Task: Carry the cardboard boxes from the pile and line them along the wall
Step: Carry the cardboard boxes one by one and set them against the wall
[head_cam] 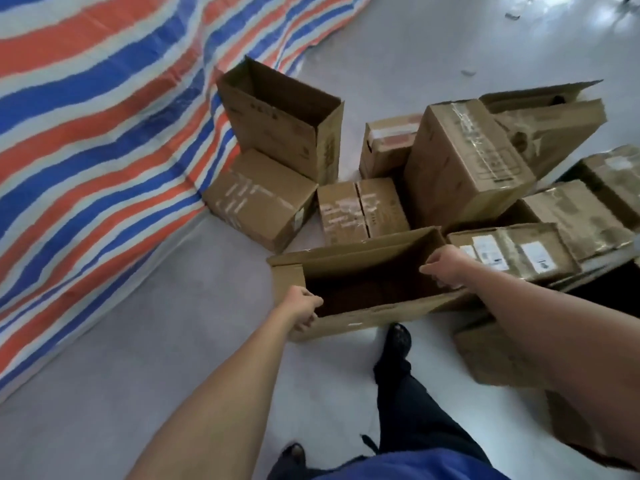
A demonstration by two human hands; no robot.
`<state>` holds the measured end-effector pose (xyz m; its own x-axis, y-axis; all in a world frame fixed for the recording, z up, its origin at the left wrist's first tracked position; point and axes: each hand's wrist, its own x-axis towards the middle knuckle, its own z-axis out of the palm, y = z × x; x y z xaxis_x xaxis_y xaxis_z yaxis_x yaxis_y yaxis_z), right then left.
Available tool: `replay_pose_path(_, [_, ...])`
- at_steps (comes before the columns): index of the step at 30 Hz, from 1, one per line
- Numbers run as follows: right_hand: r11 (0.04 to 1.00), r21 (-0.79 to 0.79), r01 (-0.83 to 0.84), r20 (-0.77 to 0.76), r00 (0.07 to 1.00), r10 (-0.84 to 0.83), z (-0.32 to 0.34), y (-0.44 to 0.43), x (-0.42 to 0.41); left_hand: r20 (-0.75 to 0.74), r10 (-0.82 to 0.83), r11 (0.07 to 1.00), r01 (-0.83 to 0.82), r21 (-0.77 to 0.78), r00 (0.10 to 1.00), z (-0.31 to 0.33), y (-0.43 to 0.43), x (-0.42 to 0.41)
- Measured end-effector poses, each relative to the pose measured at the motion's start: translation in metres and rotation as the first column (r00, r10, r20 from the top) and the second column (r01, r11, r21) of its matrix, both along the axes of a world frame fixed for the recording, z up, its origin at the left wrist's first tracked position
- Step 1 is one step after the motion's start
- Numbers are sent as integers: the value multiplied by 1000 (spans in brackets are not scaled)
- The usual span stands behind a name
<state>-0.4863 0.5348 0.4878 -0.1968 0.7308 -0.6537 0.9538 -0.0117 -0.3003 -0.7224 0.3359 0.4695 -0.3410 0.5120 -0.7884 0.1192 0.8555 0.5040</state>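
I hold a long open cardboard box [360,318] in front of me, above the grey floor. My left hand [303,308] grips its near left rim, fingers curled over the edge. My right hand [445,268] grips the right rim. The inside of the box looks dark and empty. Beyond it lies the pile of cardboard boxes [464,168], several taped shut. A tall open box [287,123] and a shut box [259,199] stand beside the striped tarpaulin.
A red, blue and white striped tarpaulin [90,133] covers the left side. More boxes [491,355] sit low at my right, under my right arm. My dark-trousered leg and shoe [398,341] step forward. Scraps of litter [512,15] lie on the far floor.
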Motion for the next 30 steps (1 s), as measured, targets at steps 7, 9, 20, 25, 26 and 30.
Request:
replay_pose_path(7, [923, -83, -377, 126, 914, 385, -58, 155, -75, 50, 451, 883, -438, -167, 891, -60, 98, 27])
replay_pose_path(9, [893, -73, -444, 142, 882, 450, -77, 183, -90, 95, 570, 810, -539, -232, 816, -80, 117, 41])
replay_pose_path(20, [689, -277, -670, 263, 637, 725, -228, 224, -124, 161, 966, 258, -769, -584, 202, -209, 151, 109])
replay_pose_path(25, [563, -208, -800, 376, 466, 801, -269, 219, -121, 182, 983, 112, -797, -593, 2, -251, 160, 124])
replay_pose_path(26, [549, -171, -818, 408, 448, 795, -271, 219, -123, 181, 983, 90, -811, -578, -20, -254, 159, 127])
replay_pose_path(30, [532, -145, -835, 413, 437, 799, -250, 220, -138, 177, 982, 34, -845, -533, -72, -235, 146, 122])
